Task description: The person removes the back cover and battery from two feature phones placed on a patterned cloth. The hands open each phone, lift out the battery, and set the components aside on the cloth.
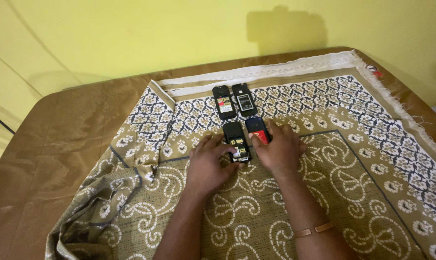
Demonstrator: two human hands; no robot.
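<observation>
Four small black phones with their back covers off lie on a patterned olive and white cloth (353, 159). My left hand (209, 162) rests on the cloth with its fingers touching the near-left phone (236, 139), whose open back shows its inner parts. My right hand (278, 149) lies over the near-right phone (257, 129), which has a red patch and a blue edge. Two more opened phones sit farther back, the far-left phone (224, 102) and the far-right phone (244, 99).
The cloth covers a brown shiny table (68, 139) and is bunched up at the near left (100, 212). A yellow wall (179, 33) stands behind the table. A thin bracelet (314, 229) circles my right wrist.
</observation>
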